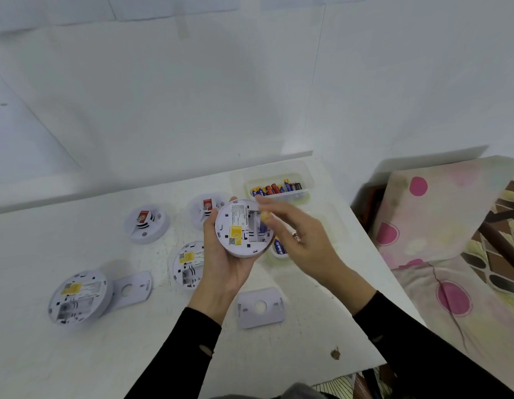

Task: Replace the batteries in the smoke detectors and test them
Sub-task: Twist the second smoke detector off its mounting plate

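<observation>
My left hand (pixel 224 263) holds a round white smoke detector (pixel 241 228) back side up, with a yellow label and an open battery bay. My right hand (pixel 296 234) pinches a battery (pixel 264 216) with a yellowish end at the bay's right edge; a blue battery sits in the bay beside it. Two more detectors lie back side up on the white table, one at the left (pixel 77 296) and one partly behind my left wrist (pixel 188 264). Two detectors (pixel 146 223) (pixel 205 208) lie face up with red stickers.
A clear tray of several batteries (pixel 279 187) stands at the table's far right. A small dish with a blue battery (pixel 279 247) sits under my right hand. Two white mounting plates (pixel 132 289) (pixel 260 306) lie on the table. A patterned cushion (pixel 451 226) is to the right.
</observation>
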Demonstrator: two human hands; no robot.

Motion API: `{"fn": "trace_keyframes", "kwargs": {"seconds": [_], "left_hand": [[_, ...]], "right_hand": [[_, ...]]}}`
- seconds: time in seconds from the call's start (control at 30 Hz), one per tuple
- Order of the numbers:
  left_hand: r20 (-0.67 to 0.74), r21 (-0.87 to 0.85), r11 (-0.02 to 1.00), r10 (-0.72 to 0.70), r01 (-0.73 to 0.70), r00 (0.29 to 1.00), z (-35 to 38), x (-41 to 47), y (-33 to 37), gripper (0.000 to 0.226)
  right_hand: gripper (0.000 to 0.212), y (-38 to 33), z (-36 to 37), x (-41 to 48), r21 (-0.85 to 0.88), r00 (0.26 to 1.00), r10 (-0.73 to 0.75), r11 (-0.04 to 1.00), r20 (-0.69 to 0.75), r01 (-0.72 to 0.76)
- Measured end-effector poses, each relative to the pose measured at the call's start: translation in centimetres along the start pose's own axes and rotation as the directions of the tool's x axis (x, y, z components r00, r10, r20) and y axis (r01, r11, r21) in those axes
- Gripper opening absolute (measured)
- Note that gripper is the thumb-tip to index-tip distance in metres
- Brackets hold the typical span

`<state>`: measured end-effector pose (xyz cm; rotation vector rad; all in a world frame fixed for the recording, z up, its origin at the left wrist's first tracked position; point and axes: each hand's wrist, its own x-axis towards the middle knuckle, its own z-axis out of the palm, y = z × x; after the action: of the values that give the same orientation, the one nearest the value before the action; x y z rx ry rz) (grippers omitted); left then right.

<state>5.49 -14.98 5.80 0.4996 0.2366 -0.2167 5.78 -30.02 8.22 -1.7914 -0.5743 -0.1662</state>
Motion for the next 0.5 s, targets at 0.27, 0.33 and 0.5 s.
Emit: {"fn": "trace_keyframes", "kwargs": {"seconds": [0.27,0.33,0.5], "left_hand": [[-0.041,-0.014,1.0,-0.006,0.005,0.999,-0.8,0.0,0.1,0.042],[-0.039,-0.004,1.0,-0.005,0.005,0.999,-0.7,0.1,0.2,0.043],[-0.027,-0.006,1.0,-0.013,0.013,1.0,-0.4,0.0,0.0,0.042]], "right_hand": [[0.015,4.9,-6.6,2.1,-0.241,0.823,0.497,0.793,-0.275,-0.56],[0.016,6.5,-6.9,2.0,-0.535,0.802,0.561,0.621,-0.206,-0.572],[0.018,8.6,-5.3,2.2,-0.75,0.757,0.638,0.432,-0.138,-0.501]]}}
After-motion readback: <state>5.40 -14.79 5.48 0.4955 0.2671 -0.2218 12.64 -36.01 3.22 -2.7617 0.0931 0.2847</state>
